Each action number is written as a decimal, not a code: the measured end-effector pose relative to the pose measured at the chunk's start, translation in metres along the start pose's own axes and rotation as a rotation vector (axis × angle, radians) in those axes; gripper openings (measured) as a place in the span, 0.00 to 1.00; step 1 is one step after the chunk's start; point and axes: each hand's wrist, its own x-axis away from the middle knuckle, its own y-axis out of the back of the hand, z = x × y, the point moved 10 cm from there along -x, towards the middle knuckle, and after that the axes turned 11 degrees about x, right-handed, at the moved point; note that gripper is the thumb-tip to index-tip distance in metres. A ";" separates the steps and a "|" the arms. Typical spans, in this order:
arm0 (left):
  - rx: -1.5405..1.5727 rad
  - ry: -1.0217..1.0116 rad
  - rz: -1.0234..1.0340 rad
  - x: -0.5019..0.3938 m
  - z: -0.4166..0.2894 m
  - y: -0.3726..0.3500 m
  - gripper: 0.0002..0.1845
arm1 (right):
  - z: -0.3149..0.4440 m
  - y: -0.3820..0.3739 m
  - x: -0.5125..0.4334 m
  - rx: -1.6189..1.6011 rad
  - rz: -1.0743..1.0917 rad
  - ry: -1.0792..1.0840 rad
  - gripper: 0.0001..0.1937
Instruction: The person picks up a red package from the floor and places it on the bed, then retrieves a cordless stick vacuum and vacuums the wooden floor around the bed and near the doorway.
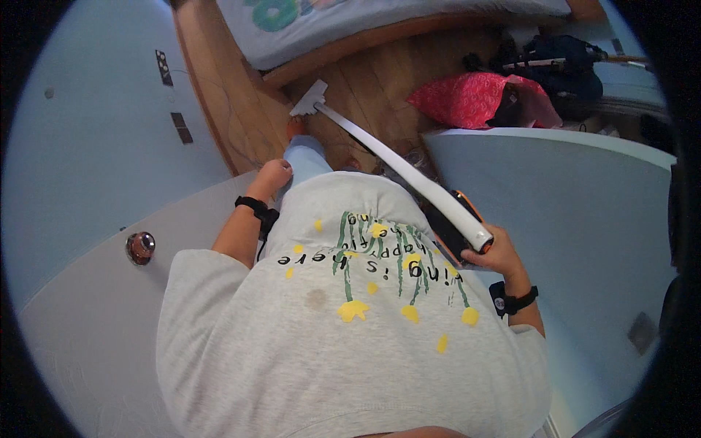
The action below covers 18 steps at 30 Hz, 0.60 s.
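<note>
My right hand [495,252] grips the near end of a stick-type floor cleaner. Its long white tube [402,167] slopes away to the upper left, and a black-and-orange part [452,232] sits beside the tube close to my hand. The white floor head [309,99] is at the wooden floor, just beyond my foot [296,127]. My left hand [276,172] hangs by my light blue trouser leg [306,156]. Its fingers look curled, but the palm side is hidden, and nothing shows in it.
A bed [383,30] with a wooden frame stands ahead. Pink bag [465,98] and dark bags [569,68] lie at the upper right, beyond a pale panel [547,191]. A door with a round knob [141,248] is at left. Thin cables [246,150] trail along the wooden floor [372,76].
</note>
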 end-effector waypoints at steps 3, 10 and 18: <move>-0.115 0.002 0.050 0.003 -0.008 0.004 0.16 | 0.005 -0.032 0.011 -0.234 0.166 0.002 0.29; -0.344 -0.123 0.280 -0.014 -0.022 -0.006 0.15 | 0.022 -0.035 0.056 -1.011 -0.002 0.066 0.31; -0.350 -0.422 0.375 -0.002 -0.035 -0.038 0.15 | 0.025 -0.052 0.082 -1.158 -0.061 0.247 0.24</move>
